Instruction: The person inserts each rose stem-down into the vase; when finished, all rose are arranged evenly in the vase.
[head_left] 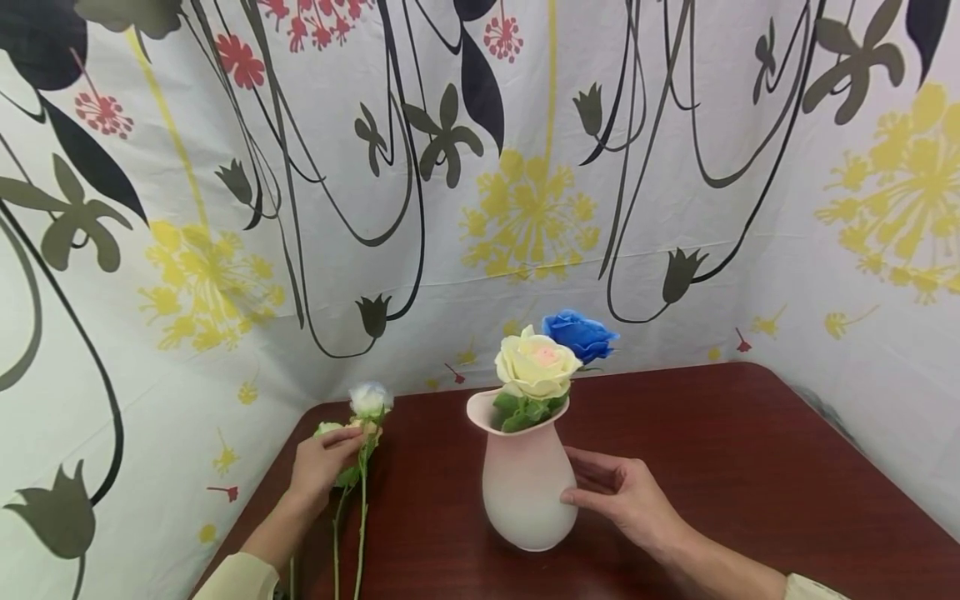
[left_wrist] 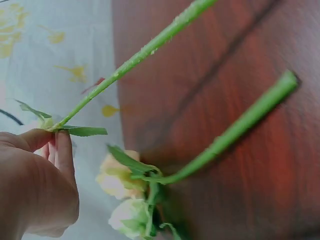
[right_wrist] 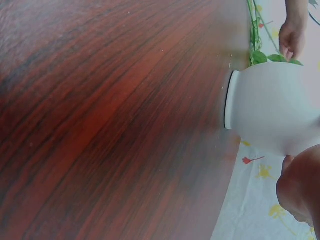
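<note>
My left hand pinches a white rose with bluish petals just under its bloom. In the left wrist view its green stem slants up over the table from my fingertips. Below that hand lie a peach rose and a pale white-green rose, both with leafy stems. With thumb and fingers, my right hand grips the side of a pink-and-white vase. A cream rose and a blue rose stand in the vase, their lower stems hidden inside it.
The vase and flowers are on a dark red-brown wooden table with rounded far corners. A white cloth printed with flowers hangs behind the table and along both sides.
</note>
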